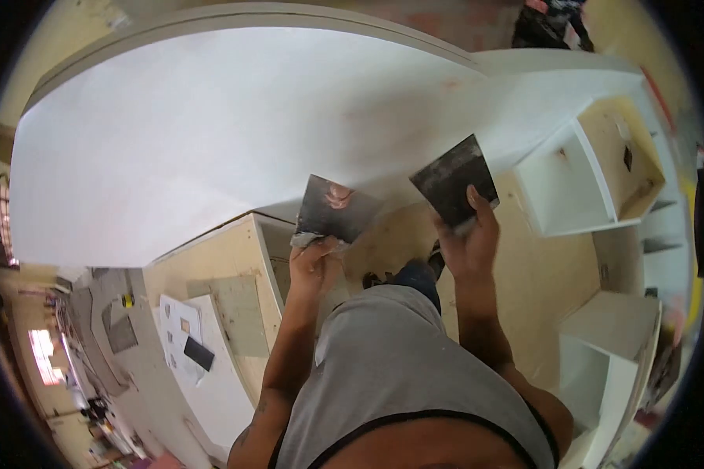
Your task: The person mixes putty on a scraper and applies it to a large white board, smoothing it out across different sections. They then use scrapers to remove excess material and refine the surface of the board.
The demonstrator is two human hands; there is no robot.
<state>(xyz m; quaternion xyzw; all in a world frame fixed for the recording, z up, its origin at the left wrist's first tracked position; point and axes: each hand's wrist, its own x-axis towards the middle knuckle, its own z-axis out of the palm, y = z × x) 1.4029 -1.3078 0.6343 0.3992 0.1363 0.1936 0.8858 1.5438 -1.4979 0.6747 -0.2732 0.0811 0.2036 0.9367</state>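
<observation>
My left hand [313, 262] is closed around the lower edge of a shiny metal putty scraper [321, 219]. Whitish putty clings along that lower edge, and a hand is mirrored in the blade. In my right hand [472, 246] is a dark, square putty scraper [452, 178], its face smeared with dusty grey, the thumb lying on it. Both blades are held up apart from each other, in front of a large white panel [203, 141]. Faint grey and reddish smudges mark the panel's right part.
A plywood box [203, 250] stands below at left, near a white board [227, 375] with a dark phone-like rectangle [199, 353] beside it. White open cabinets [563, 184] line the right side. Another person [544, 27] is beyond the panel at the top right.
</observation>
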